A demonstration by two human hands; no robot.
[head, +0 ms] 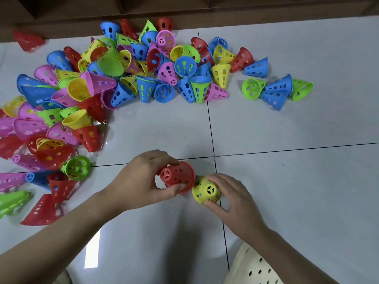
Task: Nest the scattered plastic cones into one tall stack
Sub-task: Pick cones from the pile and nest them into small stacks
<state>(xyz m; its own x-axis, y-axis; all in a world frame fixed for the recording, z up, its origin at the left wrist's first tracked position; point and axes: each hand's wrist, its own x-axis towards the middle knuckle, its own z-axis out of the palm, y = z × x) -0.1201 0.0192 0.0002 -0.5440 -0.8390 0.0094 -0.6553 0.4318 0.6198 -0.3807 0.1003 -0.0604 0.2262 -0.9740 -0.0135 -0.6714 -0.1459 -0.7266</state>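
First nesting under way: left hand [141, 177] is gripping red cone [178, 177], right hand [229, 196] gripping yellow cone [206, 191] beside it; next, red needs seating over yellow.

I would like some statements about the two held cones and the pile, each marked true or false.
1. The left hand grips a red perforated plastic cone. True.
2. The right hand holds a blue cone. False: it holds a yellow perforated plastic cone.
3. The red cone is already nested over the yellow one. False: they lie side by side.
4. The pile of loose coloured cones lies on the white tiled floor. True.
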